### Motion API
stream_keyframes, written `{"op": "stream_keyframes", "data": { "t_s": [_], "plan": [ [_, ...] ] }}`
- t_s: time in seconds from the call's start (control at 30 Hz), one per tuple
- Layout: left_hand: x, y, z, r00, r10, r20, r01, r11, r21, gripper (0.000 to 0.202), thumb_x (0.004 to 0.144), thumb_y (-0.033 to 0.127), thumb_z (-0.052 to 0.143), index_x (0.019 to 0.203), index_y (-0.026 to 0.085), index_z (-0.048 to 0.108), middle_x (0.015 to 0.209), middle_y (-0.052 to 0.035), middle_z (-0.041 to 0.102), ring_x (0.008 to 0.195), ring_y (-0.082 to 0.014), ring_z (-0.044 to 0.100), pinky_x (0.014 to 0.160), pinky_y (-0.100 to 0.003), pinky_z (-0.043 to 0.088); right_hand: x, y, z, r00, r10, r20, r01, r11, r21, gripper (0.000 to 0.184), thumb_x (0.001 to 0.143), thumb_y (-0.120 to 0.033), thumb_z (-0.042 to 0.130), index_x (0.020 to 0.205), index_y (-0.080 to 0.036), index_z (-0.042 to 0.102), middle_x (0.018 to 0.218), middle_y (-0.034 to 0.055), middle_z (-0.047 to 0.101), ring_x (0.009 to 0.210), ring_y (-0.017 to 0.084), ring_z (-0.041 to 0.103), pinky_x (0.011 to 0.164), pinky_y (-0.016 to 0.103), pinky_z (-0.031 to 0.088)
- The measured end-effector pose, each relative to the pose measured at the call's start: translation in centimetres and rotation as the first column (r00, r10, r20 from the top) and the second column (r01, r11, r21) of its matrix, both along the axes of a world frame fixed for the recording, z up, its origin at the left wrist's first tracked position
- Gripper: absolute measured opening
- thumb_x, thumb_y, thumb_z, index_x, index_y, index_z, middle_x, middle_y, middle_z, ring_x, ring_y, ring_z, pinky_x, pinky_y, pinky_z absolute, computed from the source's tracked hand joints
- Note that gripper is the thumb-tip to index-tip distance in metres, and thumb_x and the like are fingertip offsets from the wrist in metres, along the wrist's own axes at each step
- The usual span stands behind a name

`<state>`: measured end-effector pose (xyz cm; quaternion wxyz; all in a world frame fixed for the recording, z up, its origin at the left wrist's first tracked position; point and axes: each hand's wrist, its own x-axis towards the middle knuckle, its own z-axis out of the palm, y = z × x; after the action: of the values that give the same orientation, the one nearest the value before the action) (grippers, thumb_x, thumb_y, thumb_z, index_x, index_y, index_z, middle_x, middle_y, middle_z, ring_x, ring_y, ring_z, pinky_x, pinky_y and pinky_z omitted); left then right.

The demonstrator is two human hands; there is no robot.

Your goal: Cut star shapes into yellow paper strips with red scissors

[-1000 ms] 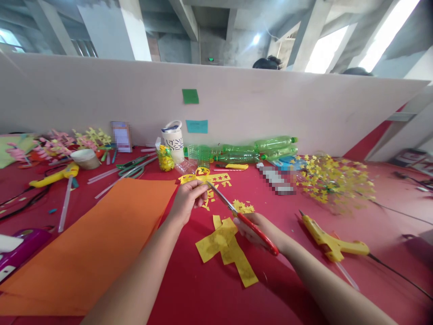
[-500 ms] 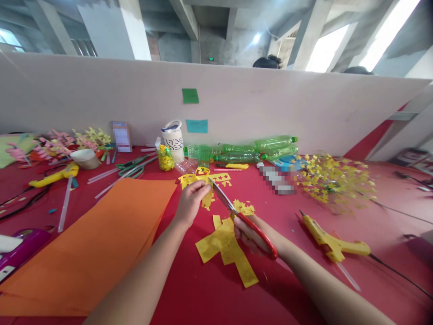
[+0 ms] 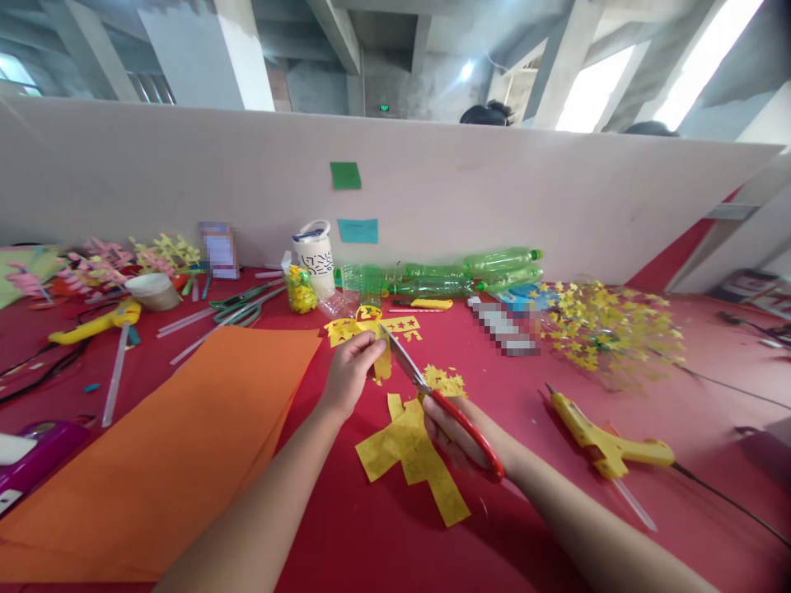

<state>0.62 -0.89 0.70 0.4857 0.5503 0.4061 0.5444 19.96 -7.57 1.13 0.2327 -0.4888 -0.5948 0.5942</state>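
Observation:
My right hand (image 3: 461, 428) grips red-handled scissors (image 3: 466, 424), their blades pointing up and left. The blade tips reach a piece of yellow paper (image 3: 381, 350) just beyond my left hand (image 3: 355, 371), which pinches that paper between thumb and fingers. Part of the piece is hidden by the fingers. Below the scissors lie several yellow paper strips (image 3: 408, 441) with faint marks. A heap of small cut yellow stars (image 3: 445, 380) sits beside my right hand. Behind my left hand are yellow scraps with star-shaped holes (image 3: 404, 324).
Orange sheets (image 3: 185, 445) cover the left front. A yellow glue gun (image 3: 609, 441) lies at right, near a bunch of yellow stars (image 3: 609, 329). Green bottles (image 3: 438, 284), a white cup (image 3: 315, 262) and a yellow cutter (image 3: 432, 305) stand or lie along the back, before a partition (image 3: 247, 177).
Both hands stay almost in place, with the scissors at the yellow paper. The whole view has shifted very slightly.

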Motion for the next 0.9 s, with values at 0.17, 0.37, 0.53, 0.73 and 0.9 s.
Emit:
{"op": "stream_keyframes", "data": {
  "t_s": [0.17, 0.37, 0.53, 0.73, 0.9],
  "plan": [
    [0.14, -0.09, 0.1, 0.999, 0.0, 0.038, 0.0, 1.0, -0.01, 0.03, 0.08, 0.034, 0.06, 0.061, 0.019, 0.043, 0.058, 0.0051, 0.036, 0.054, -0.0095, 0.032, 0.051, -0.023, 0.028, -0.24, -0.2, 0.05, 1.0, -0.012, 0.009, 0.012, 1.0, -0.011, 0.057, 0.085, -0.072, 0.037, 0.063, -0.02, 0.043, 0.034, -0.0083, 0.035, 0.028, 0.006, 0.034, 0.034, 0.019, 0.028],
    [0.22, -0.15, 0.1, 0.995, 0.002, 0.098, 0.002, 0.999, -0.033, 0.029, 0.077, 0.035, 0.063, 0.061, 0.018, 0.046, 0.058, 0.0053, 0.04, 0.051, -0.0087, 0.034, 0.05, -0.023, 0.027, -0.14, -0.16, 0.19, 1.0, -0.009, 0.004, 0.009, 1.0, -0.001, 0.056, 0.086, -0.071, 0.037, 0.061, -0.02, 0.042, 0.036, -0.0077, 0.036, 0.028, 0.006, 0.034, 0.034, 0.02, 0.028],
    [0.21, -0.02, -0.11, 0.985, -0.012, 0.174, 0.024, 0.997, -0.07, 0.021, 0.076, 0.032, 0.064, 0.066, 0.018, 0.054, 0.06, 0.0044, 0.048, 0.052, -0.0086, 0.04, 0.05, -0.022, 0.03, -0.12, -0.17, 0.46, 0.999, -0.007, 0.041, 0.006, 0.999, 0.033, 0.057, 0.086, -0.071, 0.037, 0.059, -0.02, 0.041, 0.036, -0.0072, 0.034, 0.029, 0.006, 0.034, 0.033, 0.02, 0.027],
    [0.12, 0.11, -0.17, 0.97, -0.003, 0.244, 0.025, 0.996, -0.084, 0.02, 0.074, 0.029, 0.067, 0.064, 0.016, 0.054, 0.058, 0.0051, 0.046, 0.052, -0.0071, 0.042, 0.05, -0.02, 0.031, 0.23, -0.02, 0.27, 1.0, 0.006, 0.006, -0.006, 0.999, 0.036, 0.053, 0.085, -0.067, 0.044, 0.061, -0.02, 0.039, 0.04, -0.0077, 0.035, 0.029, 0.006, 0.034, 0.031, 0.019, 0.026],
    [-0.37, 0.22, 0.26, 0.966, 0.008, 0.258, 0.022, 0.993, -0.114, 0.018, 0.073, 0.028, 0.067, 0.067, 0.016, 0.056, 0.057, 0.0036, 0.053, 0.049, -0.0072, 0.046, 0.047, -0.02, 0.033, 0.35, 0.08, 0.39, 1.0, -0.013, -0.005, 0.013, 1.0, 0.023, 0.051, 0.084, -0.064, 0.05, 0.06, -0.021, 0.037, 0.043, -0.0078, 0.035, 0.03, 0.005, 0.034, 0.03, 0.018, 0.025]
  ]
}}
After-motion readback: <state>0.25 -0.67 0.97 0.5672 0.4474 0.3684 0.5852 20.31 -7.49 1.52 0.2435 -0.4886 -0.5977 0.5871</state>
